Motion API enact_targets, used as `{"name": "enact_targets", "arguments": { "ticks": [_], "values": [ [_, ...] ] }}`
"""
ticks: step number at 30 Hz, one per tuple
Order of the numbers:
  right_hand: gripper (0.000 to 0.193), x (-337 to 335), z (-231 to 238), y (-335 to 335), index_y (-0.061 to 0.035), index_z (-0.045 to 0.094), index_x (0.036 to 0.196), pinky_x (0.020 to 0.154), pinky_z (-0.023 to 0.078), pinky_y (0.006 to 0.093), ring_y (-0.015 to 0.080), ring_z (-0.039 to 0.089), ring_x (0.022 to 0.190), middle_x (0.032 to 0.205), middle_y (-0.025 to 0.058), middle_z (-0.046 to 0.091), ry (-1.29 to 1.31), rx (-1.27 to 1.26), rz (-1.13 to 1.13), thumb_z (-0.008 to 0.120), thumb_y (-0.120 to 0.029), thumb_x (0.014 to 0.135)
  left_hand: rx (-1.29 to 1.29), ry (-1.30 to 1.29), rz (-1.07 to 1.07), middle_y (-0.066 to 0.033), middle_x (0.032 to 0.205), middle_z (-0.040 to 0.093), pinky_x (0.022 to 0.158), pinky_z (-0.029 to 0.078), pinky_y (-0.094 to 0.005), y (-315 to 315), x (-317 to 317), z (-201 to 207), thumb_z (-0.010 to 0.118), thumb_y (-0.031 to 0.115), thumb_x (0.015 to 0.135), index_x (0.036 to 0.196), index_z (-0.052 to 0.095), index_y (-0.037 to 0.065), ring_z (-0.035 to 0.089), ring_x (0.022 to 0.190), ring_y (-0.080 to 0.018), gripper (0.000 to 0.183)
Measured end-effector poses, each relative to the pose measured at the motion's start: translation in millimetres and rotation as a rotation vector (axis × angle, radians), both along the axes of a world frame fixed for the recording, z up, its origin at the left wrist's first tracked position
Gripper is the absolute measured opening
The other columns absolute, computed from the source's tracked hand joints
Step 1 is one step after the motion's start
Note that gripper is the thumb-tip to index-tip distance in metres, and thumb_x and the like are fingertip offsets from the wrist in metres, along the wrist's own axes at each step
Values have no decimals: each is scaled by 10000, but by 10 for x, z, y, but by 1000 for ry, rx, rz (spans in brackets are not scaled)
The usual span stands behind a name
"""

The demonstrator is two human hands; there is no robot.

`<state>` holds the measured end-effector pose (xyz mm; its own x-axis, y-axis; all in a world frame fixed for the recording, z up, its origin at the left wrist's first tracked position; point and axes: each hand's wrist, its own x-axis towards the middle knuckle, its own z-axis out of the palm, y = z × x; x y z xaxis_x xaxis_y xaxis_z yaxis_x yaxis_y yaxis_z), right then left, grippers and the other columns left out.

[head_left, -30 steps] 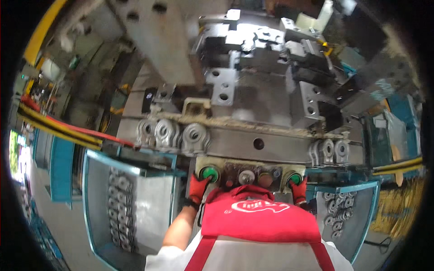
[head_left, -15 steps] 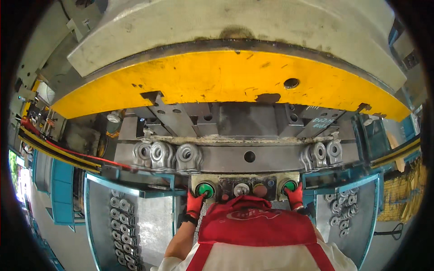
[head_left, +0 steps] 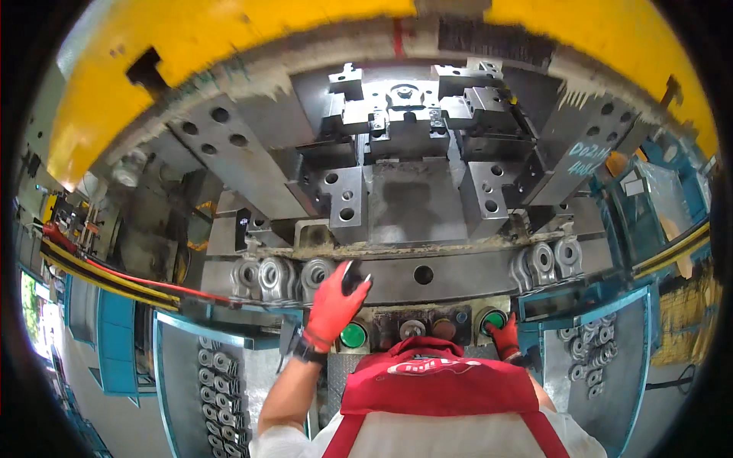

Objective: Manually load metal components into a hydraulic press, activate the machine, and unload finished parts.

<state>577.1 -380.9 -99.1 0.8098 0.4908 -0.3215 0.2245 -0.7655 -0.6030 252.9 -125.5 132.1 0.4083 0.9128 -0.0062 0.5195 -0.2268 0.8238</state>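
Observation:
My left hand point(head_left: 334, 307), in a red glove, is raised off the control panel in front of the left metal rings. Its thumb and fingers stand apart, with pale tips and a dark area between them; I make out nothing held. My right hand point(head_left: 505, 339), also red-gloved, stays at the right green button point(head_left: 495, 318), thumb over it and another finger stretched along its housing. The left green button point(head_left: 353, 335) is uncovered. Behind the panel the press die point(head_left: 412, 195) stands exposed, and a ring-shaped metal part point(head_left: 405, 95) sits in its lit far section.
Looped metal parts point(head_left: 273, 276) stand on the press ledge at left, more point(head_left: 542, 261) at right. Blue-framed trays point(head_left: 169, 382) with rows of similar parts flank me. The yellow press slide point(head_left: 99, 99) arches overhead. Yellow-black bars point(head_left: 114, 276) edge both sides.
The yellow slide has risen, uncovering the die. My left hand has left its green button and moved up toward the metal rings. My right hand remains at its button.

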Motion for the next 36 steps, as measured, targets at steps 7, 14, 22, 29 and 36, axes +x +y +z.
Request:
{"name": "enact_targets", "arguments": {
  "ticks": [7,14,22,29,36],
  "values": [
    [1144,70,-217,-88,-4,166,1411,982,362,449,428,409,1183,1277,299,396,82,-26,-5,809,-448,575,572,-4,-16,-293,1172,501,900,431,-442,1389,1515,674,648,404,769,1363,284,33,484,1104,-425,789],
    [1147,-84,-250,-124,-8,155,1409,980,357,452,426,397,1187,1271,285,404,13,80,-19,825,-397,563,272,433,147,-258,1313,441,984,396,-390,2864,2812,686,632,599,674,1387,261,-7,455,1211,-349,1006],
    [726,91,643,-48,20,437,1282,921,422,380,332,530,1112,1188,241,548,260,331,13,702,-398,750,258,493,177,-192,1239,516,884,471,-392,3090,3092,617,747,504,572,1335,295,18,541,1100,-338,1011],
    [529,658,1224,445,-22,490,1223,803,441,423,353,551,952,1074,181,565,-641,383,-87,660,-276,791,367,-3,107,-246,1102,590,806,474,-379,3145,2084,474,728,546,632,1394,230,-5,602,976,-342,1065],
    [818,1056,1099,855,-98,395,1290,827,454,472,404,552,1015,1092,208,589,-534,-110,24,703,-524,664,441,-68,40,-230,1218,517,919,426,-378,753,741,505,817,362,587,1362,302,-35,524,1127,-322,1011]
  ]
}}
